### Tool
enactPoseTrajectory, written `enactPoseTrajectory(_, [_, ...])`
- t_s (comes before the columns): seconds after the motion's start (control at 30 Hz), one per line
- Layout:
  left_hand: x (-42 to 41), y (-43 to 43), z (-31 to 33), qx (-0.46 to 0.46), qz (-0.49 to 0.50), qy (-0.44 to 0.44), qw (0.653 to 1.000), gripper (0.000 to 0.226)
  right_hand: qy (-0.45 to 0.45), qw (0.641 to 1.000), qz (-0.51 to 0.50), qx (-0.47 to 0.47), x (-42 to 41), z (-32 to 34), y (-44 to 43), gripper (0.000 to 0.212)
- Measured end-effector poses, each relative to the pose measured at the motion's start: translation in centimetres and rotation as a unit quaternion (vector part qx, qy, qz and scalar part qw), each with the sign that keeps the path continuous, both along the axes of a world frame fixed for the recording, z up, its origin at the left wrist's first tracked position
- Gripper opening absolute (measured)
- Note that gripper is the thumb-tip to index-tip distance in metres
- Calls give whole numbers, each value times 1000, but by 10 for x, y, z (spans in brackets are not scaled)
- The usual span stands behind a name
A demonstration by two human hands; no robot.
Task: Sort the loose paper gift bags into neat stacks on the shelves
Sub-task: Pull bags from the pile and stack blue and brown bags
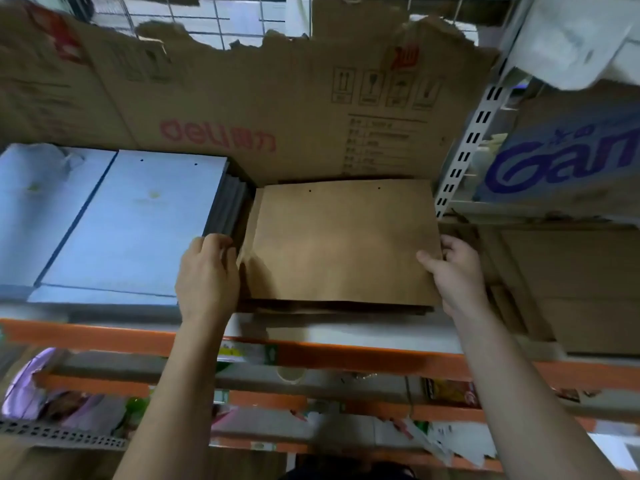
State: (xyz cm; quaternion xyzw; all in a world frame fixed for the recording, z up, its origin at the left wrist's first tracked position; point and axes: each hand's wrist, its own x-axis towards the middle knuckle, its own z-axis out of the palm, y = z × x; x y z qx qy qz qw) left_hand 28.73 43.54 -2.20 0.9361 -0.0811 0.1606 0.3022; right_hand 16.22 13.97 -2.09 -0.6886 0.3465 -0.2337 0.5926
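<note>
Hands reach up to the shelf point(86, 334), one at each side of the single brown bag stack point(343, 244) lying flat there. Left hand point(207, 271) curls its fingers over the stack's left edge, tips hidden; grip cannot be determined. Right hand point(457, 271) pinches the right edge, thumb on top. Two blue stacks point(131, 223) lie to the left, with grey bags point(228, 206) wedged between. Torn cardboard point(277, 109) stands behind.

**A shop stockroom**

Orange-edged metal shelves point(86, 336) on a slotted upright point(464, 150) hold flat stock in piles: brown bags point(343, 244) and blue bags point(131, 223). A torn carton point(277, 98) (shipping marks printed on it) backs them, and packaged goods point(450, 391) crowd the shelf below.
</note>
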Motion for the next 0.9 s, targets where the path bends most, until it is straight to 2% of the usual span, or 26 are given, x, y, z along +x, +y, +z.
enactPoseTrajectory(0.07, [0, 6, -3, 14, -51, -33, 998, 20, 18, 1000, 3, -25, 10, 3, 12, 42])
enactPoseTrajectory(0.17, [-2, 8, -8, 36, -103, -62, 992, 20, 94, 987, -13, -127, 21, 5, 22, 50])
enactPoseTrajectory(0.3, [-4, 7, -15, 33, -128, -51, 990, 23, 198, 935, -18, -292, 27, 3, 32, 55])
enactPoseTrajectory(0.37, [-5, 2, -14, 32, -137, -48, 989, 25, 230, 911, -25, -341, 28, 3, 36, 59])
enactPoseTrajectory(0.47, [-11, -14, -9, 27, -162, -33, 986, 28, 219, 912, -18, -348, 23, 3, 34, 65])
enactPoseTrajectory(0.6, [-24, -51, -3, 38, -222, -34, 974, 29, 172, 932, -6, -320, -5, -2, 15, 50])
enactPoseTrajectory(0.73, [-43, -99, -4, 46, -279, -35, 959, 26, 138, 942, -35, -302, -44, -6, -24, 37])
enactPoseTrajectory(0.9, [-80, -171, -6, 58, -347, -36, 935, 20, 176, 941, -79, -279, -97, -12, -101, 37])
